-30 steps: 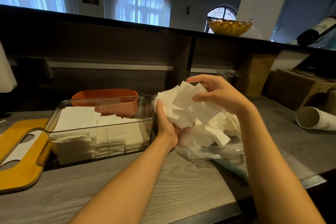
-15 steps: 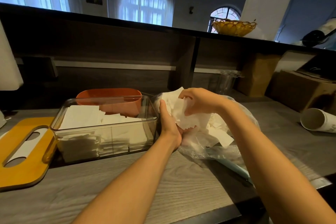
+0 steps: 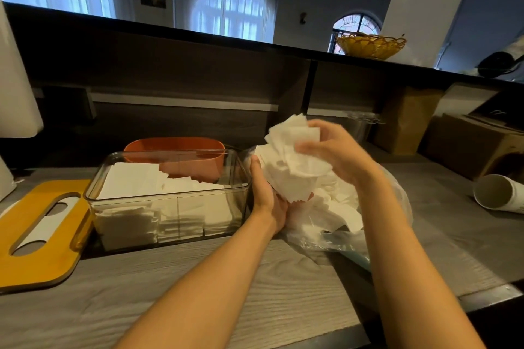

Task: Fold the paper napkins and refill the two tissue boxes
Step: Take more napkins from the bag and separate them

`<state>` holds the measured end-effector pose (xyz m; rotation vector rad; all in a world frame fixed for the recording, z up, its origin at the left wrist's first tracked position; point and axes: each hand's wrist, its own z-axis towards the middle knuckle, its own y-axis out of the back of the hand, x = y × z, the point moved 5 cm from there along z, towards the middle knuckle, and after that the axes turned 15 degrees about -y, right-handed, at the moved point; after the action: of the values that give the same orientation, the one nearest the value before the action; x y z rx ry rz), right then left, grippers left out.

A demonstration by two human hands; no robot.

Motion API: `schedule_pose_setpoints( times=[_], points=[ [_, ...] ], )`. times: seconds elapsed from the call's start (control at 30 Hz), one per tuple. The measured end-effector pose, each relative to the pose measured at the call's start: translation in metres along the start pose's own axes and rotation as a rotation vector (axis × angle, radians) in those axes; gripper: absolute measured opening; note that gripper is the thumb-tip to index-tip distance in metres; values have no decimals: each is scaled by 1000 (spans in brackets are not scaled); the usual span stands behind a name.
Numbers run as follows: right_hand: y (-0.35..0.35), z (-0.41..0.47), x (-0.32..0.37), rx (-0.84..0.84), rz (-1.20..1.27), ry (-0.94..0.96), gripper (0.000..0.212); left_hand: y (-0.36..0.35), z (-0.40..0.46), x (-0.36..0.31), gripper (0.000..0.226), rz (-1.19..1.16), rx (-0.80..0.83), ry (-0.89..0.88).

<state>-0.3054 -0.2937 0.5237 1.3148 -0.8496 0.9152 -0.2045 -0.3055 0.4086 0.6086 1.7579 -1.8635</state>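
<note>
One camera sits on the person's head — it looks forward and down, close over the table [image 3: 198, 286].

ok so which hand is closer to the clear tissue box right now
Left. The left hand sits just off the right end wall of the clear tissue box, cupping the napkin bundle from below. The right hand grips the bundle's far side, farther right.

White napkins [image 3: 286, 167]; orange box [image 3: 175, 147]; yellow lid [image 3: 37, 261].
</note>
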Motion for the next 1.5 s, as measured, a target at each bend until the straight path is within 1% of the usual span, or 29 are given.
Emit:
schedule_pose_setpoints(
  times=[0.1, 0.2, 0.27, 0.33, 0.37, 0.43, 0.5, 0.53, 0.57, 0.6, 0.67, 0.7, 0.73, 0.8, 0.83, 0.87, 0.9, 0.93, 0.97, 1.0, 1.07, 1.13, 1.2, 1.23, 1.3, 1.37, 1.4, 1.43, 1.5],
  points=[
    [-14, 14, -29, -67, -153, -153, 42, 2, 1, 4, 75, 38, 18, 21],
    [-10, 18, -37, -116, -111, -166, 45, 1, -1, 5, 65, 87, 21, 67],
    [-5, 16, -37, -210, -111, -141, 43, 0, -2, 5, 55, 113, 41, 76],
    [-5, 12, -32, -309, -160, -89, 35, -1, -3, 5, 46, 152, 81, 75],
    [-7, 11, -31, -320, -158, -59, 27, -1, -2, 5, 42, 173, 95, 67],
    [-12, 9, -30, -287, -138, -23, 11, -1, -2, 5, 33, 210, 113, 41],
    [-11, 9, -31, -253, -105, -18, 3, -1, -1, 7, 31, 226, 115, 26],
    [-8, 9, -32, -259, -51, -23, 4, -1, -2, 7, 31, 215, 108, 26],
    [-3, 9, -33, -290, 32, -20, 10, -1, -2, 6, 29, 185, 92, 26],
    [6, 9, -33, -362, 116, 1, 16, -1, -3, 4, 27, 133, 75, 23],
    [21, 5, -32, -525, 162, 39, 23, 0, -1, 0, 28, 16, 67, -2],
    [24, 2, -32, -539, 175, 23, 28, 2, 0, -3, 29, -26, 77, -16],
    [22, 2, -33, -478, 212, -26, 35, 2, -1, -6, 31, -56, 91, -24],
    [11, 4, -39, -208, 315, -167, 58, 2, -1, -8, 36, -49, 112, -44],
    [3, 4, -41, -70, 347, -214, 64, 2, 0, -7, 38, -12, 114, -58],
    [-3, 1, -41, 26, 363, -240, 63, 2, -1, -6, 40, 32, 111, -65],
    [-8, 0, -41, 70, 353, -251, 60, 2, 0, -4, 41, 86, 97, -74],
    [-10, 0, -40, 75, 317, -243, 59, 3, -1, -2, 44, 137, 77, -78],
    [-12, 1, -40, 49, 250, -222, 56, 4, 0, -1, 47, 187, 55, -92],
    [-14, 1, -38, -3, 163, -196, 47, 5, 0, -1, 48, 228, 36, -106],
    [-17, 1, -35, -109, 21, -167, 32, 5, 0, -2, 38, 255, 18, -122],
    [-17, 2, -36, -165, -33, -161, 29, 3, -1, -3, 31, 229, 24, -102],
    [-11, 1, -36, -236, -4, -140, 23, -1, -4, -4, 31, 237, 48, -117],
    [-5, 0, -36, -301, 35, -120, 23, -2, -3, -4, 32, 266, 59, -151],
    [13, -5, -32, -503, 69, -22, 30, -3, -2, -7, 37, 310, 70, -238],
    [22, -12, -26, -683, -64, 81, 40, -1, 1, -12, 35, 316, 49, -323],
    [20, -13, -23, -719, -151, 113, 44, -1, 1, -15, 32, 306, 41, -350],
    [14, -13, -21, -705, -226, 138, 48, 0, 1, -16, 30, 293, 40, -366],
    [-7, -8, -18, -539, -356, 182, 52, 0, -2, -14, 37, 241, 50, -340]
  ],
)
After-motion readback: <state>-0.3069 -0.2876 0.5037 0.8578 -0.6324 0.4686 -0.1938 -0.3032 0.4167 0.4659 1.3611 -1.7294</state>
